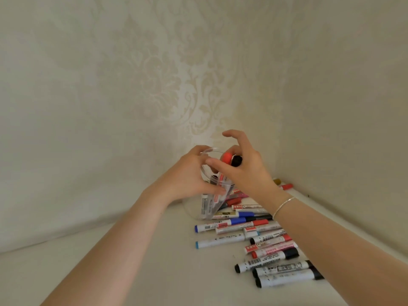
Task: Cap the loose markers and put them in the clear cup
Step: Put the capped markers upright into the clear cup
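A clear cup (pixel 206 208) stands on the white surface, and my left hand (pixel 189 175) grips its side from the left. Inside it stand markers with a red cap (pixel 227 157) and a black cap (pixel 237 161) sticking out over the rim. My right hand (pixel 245 166) hovers over the cup's mouth, thumb and fingers curled round the black-capped marker's top. Whether it still holds that marker is not plain. Several loose markers (pixel 254 230) with red, blue and black caps lie in a heap to the right of the cup.
A patterned cream wall rises right behind the cup and wraps round on the right. More markers (pixel 287 186) lie at the back right by the wall. A thin bracelet (pixel 283 205) sits on my right wrist. Bare white surface spreads left and in front.
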### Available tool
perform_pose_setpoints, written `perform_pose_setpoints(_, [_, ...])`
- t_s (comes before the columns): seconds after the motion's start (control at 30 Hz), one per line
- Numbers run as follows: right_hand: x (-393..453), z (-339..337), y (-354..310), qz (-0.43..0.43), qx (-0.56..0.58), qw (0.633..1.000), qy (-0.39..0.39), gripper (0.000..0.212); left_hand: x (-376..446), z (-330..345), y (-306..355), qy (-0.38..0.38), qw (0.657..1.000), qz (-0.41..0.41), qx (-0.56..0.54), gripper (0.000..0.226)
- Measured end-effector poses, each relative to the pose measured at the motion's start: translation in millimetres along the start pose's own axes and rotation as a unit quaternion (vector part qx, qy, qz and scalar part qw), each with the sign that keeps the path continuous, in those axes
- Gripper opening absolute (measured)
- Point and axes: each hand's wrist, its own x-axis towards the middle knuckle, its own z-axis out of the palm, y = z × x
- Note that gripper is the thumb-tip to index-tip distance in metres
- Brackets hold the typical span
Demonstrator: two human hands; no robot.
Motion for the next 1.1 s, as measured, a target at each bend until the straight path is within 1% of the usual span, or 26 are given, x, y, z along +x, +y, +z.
perform_pose_setpoints(0.07, [1.7, -6.4, 4.1, -0.002, -0.037, 0.999, -0.003, 0.053, 4.5, 3.3, 3.4, -0.003, 1.000, 0.002, 0.009, 0.064])
perform_pose_setpoints(0.1, [2.3, -8.4, 6.1, -0.013, -0.067, 0.998, -0.011, 0.044, 6.4, 4.8, 4.1, -0.004, 1.000, 0.005, 0.015, 0.063])
perform_pose_setpoints(0.17, [2.9, -10.3, 7.9, -0.067, -0.145, 0.987, -0.033, 0.024, 10.1, 8.2, 4.6, -0.004, 1.000, 0.017, 0.019, 0.068])
perform_pose_setpoints(0.2, [3.3, -10.2, 8.3, -0.096, -0.179, 0.978, -0.041, 0.020, 11.2, 10.1, 4.6, -0.002, 1.000, 0.024, 0.017, 0.069])
perform_pose_setpoints(0.27, [4.4, -11.1, 7.3, -0.127, -0.245, 0.960, -0.049, 0.020, 12.3, 13.3, 5.3, 0.011, 0.999, 0.033, 0.004, 0.074])
perform_pose_setpoints(0.33, [6.0, -14.1, 6.7, -0.126, -0.315, 0.939, -0.058, 0.020, 12.6, 15.2, 6.7, 0.028, 0.999, 0.045, -0.009, 0.084])
perform_pose_setpoints(0.37, [7.0, -16.4, 6.4, -0.115, -0.343, 0.929, -0.075, 0.021, 12.6, 16.2, 7.2, 0.029, 0.998, 0.050, -0.006, 0.090])
perform_pose_setpoints(0.43, [10.0, -20.6, 4.2, -0.067, -0.378, 0.912, -0.147, 0.021, 11.3, 18.5, 8.5, 0.018, 0.998, 0.053, 0.015, 0.104])
perform_pose_setpoints(0.5, [12.9, -24.2, -0.4, 0.002, -0.376, 0.901, -0.215, 0.022, 8.4, 22.0, 8.5, 0.012, 0.998, 0.057, 0.032, 0.114])
perform_pose_setpoints(0.57, [15.9, -25.5, -1.9, 0.044, -0.371, 0.903, -0.211, 0.031, 4.9, 25.4, 8.3, 0.016, 0.996, 0.068, 0.048, 0.117])
perform_pose_setpoints(0.63, [17.9, -23.7, -3.2, 0.065, -0.368, 0.904, -0.210, 0.042, 2.0, 27.5, 8.1, 0.031, 0.994, 0.083, 0.068, 0.116])
perform_pose_setpoints(0.73, [19.1, -17.7, -9.1, 0.105, -0.293, 0.904, -0.293, 0.055, -0.5, 29.2, 9.9, 0.051, 0.986, 0.123, 0.100, 0.113])
perform_pose_setpoints(0.8, [19.8, -14.7, -12.7, 0.127, -0.251, 0.905, -0.319, 0.050, -1.1, 29.0, 12.1, 0.058, 0.981, 0.152, 0.107, 0.111])
perform_pose_setpoints(0.87, [19.9, -14.3, -13.2, 0.126, -0.235, 0.908, -0.322, 0.045, -0.7, 28.1, 13.6, 0.059, 0.978, 0.167, 0.112, 0.110])
perform_pose_setpoints(0.93, [21.1, -16.5, -12.4, 0.125, -0.233, 0.906, -0.331, 0.038, 0.7, 27.2, 11.9, 0.058, 0.976, 0.171, 0.124, 0.110])
perform_pose_setpoints(1.0, [24.3, -20.8, -10.5, 0.124, -0.245, 0.908, -0.318, 0.031, 1.8, 28.0, 8.2, 0.052, 0.977, 0.161, 0.133, 0.111])
perform_pose_setpoints(1.07, [26.5, -24.7, -9.0, 0.124, -0.230, 0.918, -0.299, 0.033, 1.9, 31.3, 4.0, 0.047, 0.978, 0.153, 0.132, 0.112])
perform_pose_setpoints(1.1, [27.2, -25.8, -7.7, 0.128, -0.218, 0.919, -0.304, 0.035, 1.7, 33.6, 2.5, 0.046, 0.979, 0.151, 0.129, 0.113])
